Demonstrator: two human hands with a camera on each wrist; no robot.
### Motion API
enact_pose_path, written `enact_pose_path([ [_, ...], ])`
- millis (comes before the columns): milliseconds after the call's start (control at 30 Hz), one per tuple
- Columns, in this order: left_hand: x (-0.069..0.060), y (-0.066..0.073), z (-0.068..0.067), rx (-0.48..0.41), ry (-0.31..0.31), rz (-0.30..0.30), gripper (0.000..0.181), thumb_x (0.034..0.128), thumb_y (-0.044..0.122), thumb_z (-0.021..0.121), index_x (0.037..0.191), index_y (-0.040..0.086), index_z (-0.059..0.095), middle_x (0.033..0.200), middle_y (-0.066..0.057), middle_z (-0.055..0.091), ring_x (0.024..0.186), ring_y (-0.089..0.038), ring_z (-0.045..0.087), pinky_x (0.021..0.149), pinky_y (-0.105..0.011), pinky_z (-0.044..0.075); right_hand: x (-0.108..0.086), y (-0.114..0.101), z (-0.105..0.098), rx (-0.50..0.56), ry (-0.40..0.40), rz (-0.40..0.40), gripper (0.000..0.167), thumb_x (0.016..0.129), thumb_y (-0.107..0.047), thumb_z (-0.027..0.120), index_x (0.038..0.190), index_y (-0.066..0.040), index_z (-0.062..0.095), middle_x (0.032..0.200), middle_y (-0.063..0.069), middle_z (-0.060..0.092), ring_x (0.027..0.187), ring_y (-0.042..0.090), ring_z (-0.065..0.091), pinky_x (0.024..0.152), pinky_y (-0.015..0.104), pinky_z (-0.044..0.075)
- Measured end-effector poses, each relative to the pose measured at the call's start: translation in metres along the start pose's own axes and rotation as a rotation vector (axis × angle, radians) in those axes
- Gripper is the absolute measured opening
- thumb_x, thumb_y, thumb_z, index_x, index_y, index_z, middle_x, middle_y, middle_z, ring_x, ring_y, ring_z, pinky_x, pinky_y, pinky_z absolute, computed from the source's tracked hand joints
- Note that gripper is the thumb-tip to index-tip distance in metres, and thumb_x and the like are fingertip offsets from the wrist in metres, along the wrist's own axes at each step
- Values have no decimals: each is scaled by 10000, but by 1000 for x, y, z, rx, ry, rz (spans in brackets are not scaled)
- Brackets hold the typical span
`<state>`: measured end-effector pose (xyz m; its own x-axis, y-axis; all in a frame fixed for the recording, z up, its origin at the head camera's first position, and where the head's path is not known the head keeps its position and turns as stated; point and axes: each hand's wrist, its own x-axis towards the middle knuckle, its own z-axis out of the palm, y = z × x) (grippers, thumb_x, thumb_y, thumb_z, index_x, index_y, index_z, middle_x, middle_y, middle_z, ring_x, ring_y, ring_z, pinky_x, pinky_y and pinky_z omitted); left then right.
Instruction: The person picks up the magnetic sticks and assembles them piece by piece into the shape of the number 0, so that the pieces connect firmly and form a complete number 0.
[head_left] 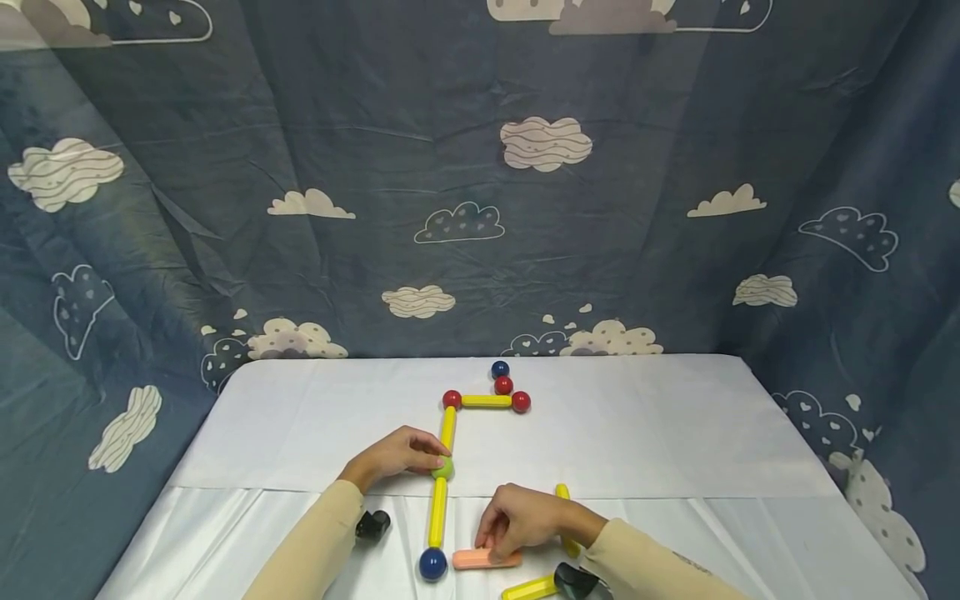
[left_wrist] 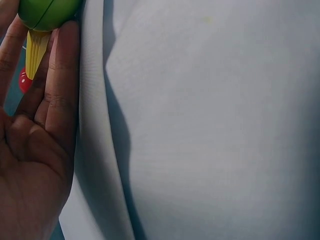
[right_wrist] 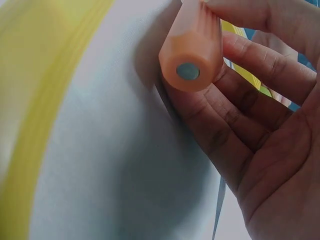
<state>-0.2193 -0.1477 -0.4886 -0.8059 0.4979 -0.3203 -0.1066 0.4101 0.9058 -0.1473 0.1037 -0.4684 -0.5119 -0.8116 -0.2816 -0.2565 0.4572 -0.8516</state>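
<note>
My left hand holds a green ball between thumb and fingers; the left wrist view shows a yellow magnetic rod leading from it. In the head view, another yellow rod runs from the green ball down to a large blue ball. With thumb and fingers my right hand pinches an orange magnetic rod, lying just right of the blue ball. A round metal end shows on the orange rod in the right wrist view.
Farther back, a red ball joins a crosswise yellow rod ending in another red ball. A third red ball and a small blue ball stand behind. Loose yellow rods lie around the right wrist on the white cloth.
</note>
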Motion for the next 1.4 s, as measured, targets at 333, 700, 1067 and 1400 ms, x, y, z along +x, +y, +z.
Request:
enact_pose_path([
  [333, 4, -3, -1, -8, -4, 8, 254, 867, 179, 728, 1070, 28, 709, 1001, -23, 694, 853, -110, 632, 810, -297, 536, 5, 0, 0, 26, -4, -17, 133, 778, 14, 761, 905, -19, 739, 690, -82, 629, 572, -8, 513, 540, 118, 404],
  [700, 2, -1, -1, -8, 4, -2, 262, 860, 191, 737, 1065, 29, 713, 992, -16, 690, 850, -113, 634, 811, -302, 536, 6, 0, 1, 11, 10, -11, 141, 768, 8, 775, 897, -33, 736, 687, -88, 616, 575, -9, 499, 541, 122, 396],
  [1067, 1, -2, -1, -5, 11, -8, 272, 858, 195, 740, 1071, 28, 711, 1002, -17, 688, 859, -116, 637, 812, -307, 538, 6, 5, -1, 15, 15, -18, 164, 763, -10, 786, 911, -44, 722, 704, -49, 624, 597, -10, 507, 553, 125, 399],
  [1400, 0, -2, -1, -7, 2, 5, 267, 858, 193, 740, 1065, 26, 711, 987, -16, 690, 843, -113, 637, 807, -304, 540, 5, 6, -23, 6, 104, -27, 203, 774, -17, 777, 965, -30, 710, 749, -38, 641, 639, 22, 526, 597, 154, 432],
])
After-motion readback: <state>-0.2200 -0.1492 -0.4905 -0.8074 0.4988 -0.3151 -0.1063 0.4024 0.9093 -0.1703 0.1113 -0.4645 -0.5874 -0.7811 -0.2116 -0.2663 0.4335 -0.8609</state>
